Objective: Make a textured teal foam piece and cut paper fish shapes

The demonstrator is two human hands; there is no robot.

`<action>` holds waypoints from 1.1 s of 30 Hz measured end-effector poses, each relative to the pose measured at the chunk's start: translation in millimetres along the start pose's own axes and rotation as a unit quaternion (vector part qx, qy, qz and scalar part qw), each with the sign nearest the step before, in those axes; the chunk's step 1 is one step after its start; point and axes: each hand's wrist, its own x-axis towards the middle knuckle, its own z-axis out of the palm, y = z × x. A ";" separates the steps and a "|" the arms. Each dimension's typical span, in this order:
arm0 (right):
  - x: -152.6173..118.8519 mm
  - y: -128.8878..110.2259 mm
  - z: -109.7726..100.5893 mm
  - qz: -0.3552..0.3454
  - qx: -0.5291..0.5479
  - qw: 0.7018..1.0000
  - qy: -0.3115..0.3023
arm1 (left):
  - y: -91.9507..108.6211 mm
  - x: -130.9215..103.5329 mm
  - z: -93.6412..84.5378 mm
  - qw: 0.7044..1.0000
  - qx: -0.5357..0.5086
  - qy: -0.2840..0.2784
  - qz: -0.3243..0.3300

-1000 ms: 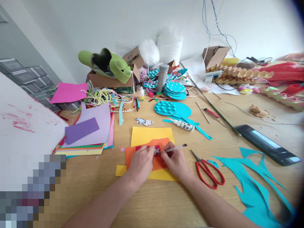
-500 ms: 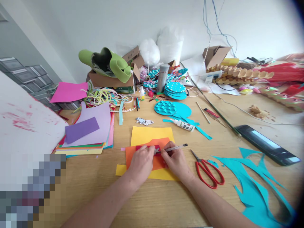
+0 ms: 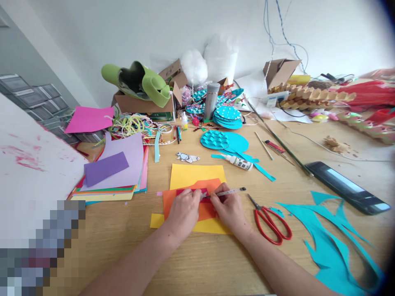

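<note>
My right hand [image 3: 228,209] grips a slim pale pen [image 3: 232,191], its dark end pointing up to the right and its tip close to the paper. Bent and pressed together, the fingers of my left hand [image 3: 184,210] hold down a small grey cutout [image 3: 203,195] on a dark red sheet [image 3: 182,192]. Beneath that lies an orange sheet [image 3: 169,202], on top of yellow paper [image 3: 197,172]. Both hands rest on this stack and partly cover the red sheet. Red-handled scissors [image 3: 271,224] lie just right of my right hand.
Cut turquoise scraps [image 3: 324,230] and a black phone-like device [image 3: 348,187] are on the right. Ahead lie a white glue bottle [image 3: 240,162], a small fish-like drawing cutout [image 3: 187,157] and turquoise ovals [image 3: 237,142]. Coloured sheets [image 3: 123,176] are piled left; a steel flask [image 3: 211,100] stands behind.
The pen has shifted very slightly to the right in my right hand. My left hand and the papers look the same as before.
</note>
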 end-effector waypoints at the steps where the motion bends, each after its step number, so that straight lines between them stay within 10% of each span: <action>1: 0.1 0.6 0.2 0.000 -0.001 1.000 0.001 | 0.1 0.0 -0.2 1.000 0.002 0.000 0.002; 20: -1.5 -1.2 -5.8 -0.030 0.076 0.994 0.067 | 25.8 -12.7 6.3 0.987 0.133 0.035 0.078; 33: 40.2 -38.8 -1.4 0.021 0.079 0.985 -0.154 | 39.1 -26.5 30.1 0.973 0.174 0.135 0.065</action>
